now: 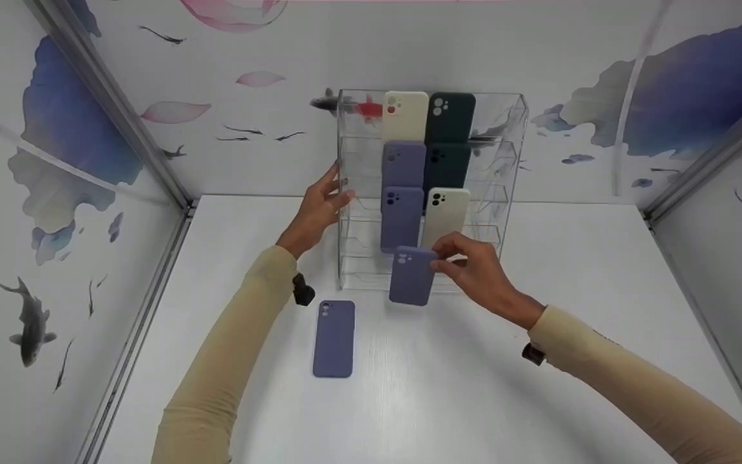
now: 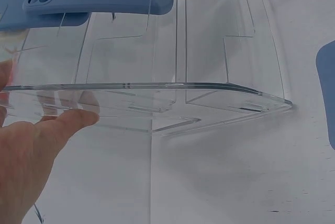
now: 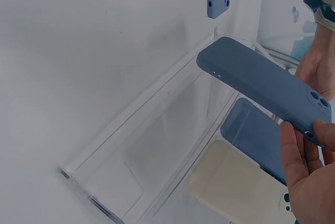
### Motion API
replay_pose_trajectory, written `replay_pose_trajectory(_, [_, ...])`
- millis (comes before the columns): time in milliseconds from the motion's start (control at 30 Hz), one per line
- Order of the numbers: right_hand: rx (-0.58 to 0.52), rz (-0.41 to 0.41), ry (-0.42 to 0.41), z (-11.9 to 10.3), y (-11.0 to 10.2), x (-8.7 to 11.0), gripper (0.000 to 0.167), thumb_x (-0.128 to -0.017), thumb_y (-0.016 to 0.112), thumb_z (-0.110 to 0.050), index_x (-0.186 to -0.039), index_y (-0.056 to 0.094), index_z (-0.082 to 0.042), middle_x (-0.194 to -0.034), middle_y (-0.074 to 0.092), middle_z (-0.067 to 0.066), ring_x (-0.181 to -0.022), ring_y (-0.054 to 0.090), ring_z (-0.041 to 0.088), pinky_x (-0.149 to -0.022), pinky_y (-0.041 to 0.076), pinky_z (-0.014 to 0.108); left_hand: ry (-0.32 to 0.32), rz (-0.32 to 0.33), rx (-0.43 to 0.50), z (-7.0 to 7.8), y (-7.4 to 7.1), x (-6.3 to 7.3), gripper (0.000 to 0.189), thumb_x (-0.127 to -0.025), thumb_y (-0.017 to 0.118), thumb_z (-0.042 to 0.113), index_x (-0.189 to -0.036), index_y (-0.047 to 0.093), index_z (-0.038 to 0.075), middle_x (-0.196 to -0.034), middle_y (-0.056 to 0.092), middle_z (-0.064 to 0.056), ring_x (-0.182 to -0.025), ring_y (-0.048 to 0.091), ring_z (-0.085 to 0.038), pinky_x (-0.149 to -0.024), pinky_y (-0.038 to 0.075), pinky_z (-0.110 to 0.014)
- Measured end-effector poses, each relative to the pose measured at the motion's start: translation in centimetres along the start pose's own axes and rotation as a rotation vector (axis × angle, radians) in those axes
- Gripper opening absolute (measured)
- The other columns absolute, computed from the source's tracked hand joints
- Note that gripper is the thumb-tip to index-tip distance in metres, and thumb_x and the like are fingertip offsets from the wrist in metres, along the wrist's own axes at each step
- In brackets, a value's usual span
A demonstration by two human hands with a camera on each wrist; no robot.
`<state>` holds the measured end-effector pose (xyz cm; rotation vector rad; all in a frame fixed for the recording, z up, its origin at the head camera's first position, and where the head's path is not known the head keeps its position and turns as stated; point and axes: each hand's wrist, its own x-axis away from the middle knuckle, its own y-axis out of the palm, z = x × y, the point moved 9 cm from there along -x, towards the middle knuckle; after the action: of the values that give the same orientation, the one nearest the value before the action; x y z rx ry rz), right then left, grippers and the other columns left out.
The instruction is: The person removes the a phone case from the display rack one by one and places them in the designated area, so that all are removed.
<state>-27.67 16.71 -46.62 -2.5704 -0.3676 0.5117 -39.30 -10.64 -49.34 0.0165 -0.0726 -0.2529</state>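
Observation:
A clear tiered display rack [image 1: 371,281] stands against the back wall, with purple, cream and dark green phone cases in two columns. My right hand [image 1: 474,267] pinches a purple phone case [image 1: 412,277] by its upper right edge, fingers and thumb near the camera cutouts. That case is tilted in front of the rack's lowest tiers, below a seated purple case [image 1: 402,219] and a cream case [image 1: 446,212]. On the rack's left side panel, my left hand [image 1: 316,209] rests with extended fingers; its thumb [image 2: 78,122] shows against the clear plastic.
Another purple phone case [image 1: 333,338] lies flat on the white table [image 1: 371,419], front left of the rack. A cream case [image 1: 404,116] and a dark green case [image 1: 451,117] occupy the top tier. Printed walls enclose the table at the back and sides.

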Motion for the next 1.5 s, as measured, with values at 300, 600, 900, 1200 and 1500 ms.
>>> replay_pose_trajectory(300, [-0.012,-0.03,0.027,0.7,1.0,1.0,0.022,-0.098,0.083,0.001,-0.116,0.075,-0.008,-0.107,0.077,0.004,-0.102,0.076,0.021,-0.086,0.066,0.038,0.001,-0.001,0.01,-0.2,-0.1,-0.2,0.084,-0.113,0.067,0.021,-0.179,0.016,0.027,-0.176,0.033,-0.02,-0.157,0.045,-0.033,-0.124,0.038,-0.064])
replay_pose_trajectory(600, [-0.026,-0.066,0.061,1.7,2.4,1.8,0.023,-0.098,0.082,0.002,-0.117,0.075,-0.008,-0.109,0.077,0.005,-0.102,0.075,0.022,-0.087,0.066,0.037,0.014,-0.002,-0.016,-0.1,0.1,-0.2,0.082,-0.114,0.066,0.021,-0.179,0.015,0.028,-0.178,0.033,-0.017,-0.157,0.046,-0.033,-0.123,0.041,-0.062])
replay_pose_trajectory(900, [-0.037,-0.081,0.073,2.3,3.5,2.5,0.022,-0.097,0.084,0.0,-0.115,0.075,-0.009,-0.106,0.077,0.003,-0.101,0.075,0.022,-0.087,0.066,0.038,0.003,0.005,-0.026,-0.1,0.1,-0.2,0.083,-0.113,0.066,0.023,-0.179,0.016,0.029,-0.177,0.034,-0.017,-0.157,0.046,-0.032,-0.124,0.04,-0.062])
replay_pose_trajectory(1200, [-0.075,-0.1,0.096,3.1,4.6,3.0,0.023,-0.098,0.083,0.0,-0.117,0.075,-0.009,-0.107,0.078,0.005,-0.102,0.076,0.024,-0.086,0.066,0.038,-0.001,0.004,-0.027,-0.2,0.0,-0.1,0.083,-0.113,0.067,0.024,-0.179,0.016,0.03,-0.177,0.034,-0.015,-0.156,0.047,-0.031,-0.124,0.04,-0.062])
replay_pose_trajectory(1500, [-0.104,-0.105,0.145,4.1,5.6,3.2,0.024,-0.098,0.082,0.003,-0.119,0.075,-0.006,-0.108,0.078,0.007,-0.101,0.076,0.024,-0.083,0.066,0.034,0.016,0.003,-0.042,-0.3,-0.1,-0.1,0.084,-0.113,0.068,0.028,-0.179,0.016,0.027,-0.177,0.034,-0.015,-0.158,0.044,-0.032,-0.125,0.035,-0.066])
